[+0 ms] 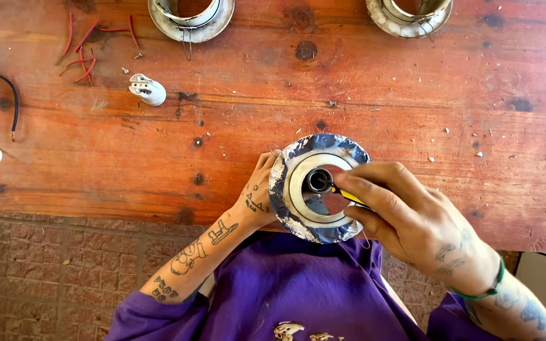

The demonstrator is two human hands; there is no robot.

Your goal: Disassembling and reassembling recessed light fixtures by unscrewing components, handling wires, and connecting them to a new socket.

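The left hand [259, 189] is gripping the round, paint-flecked metal lamp ring [318, 187] steady while the right hand [406, 215] is pinching a yellow-handled screwdriver [345, 194] into its dark central socket [318, 180].

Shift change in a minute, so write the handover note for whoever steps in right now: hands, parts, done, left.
Left hand: grips the rim of the round metal light fitting, held at the near table edge.
Right hand: holds a yellow-handled screwdriver, tip at the dark socket in the fitting's centre.
On the wooden table: two more round fittings at the far edge, left and right; a loose white lamp holder; red wire offcuts; black and white cables at the left edge.
Done: socket sits in the fitting.
Left: likely finishing the socket; whether it is tight cannot be told.
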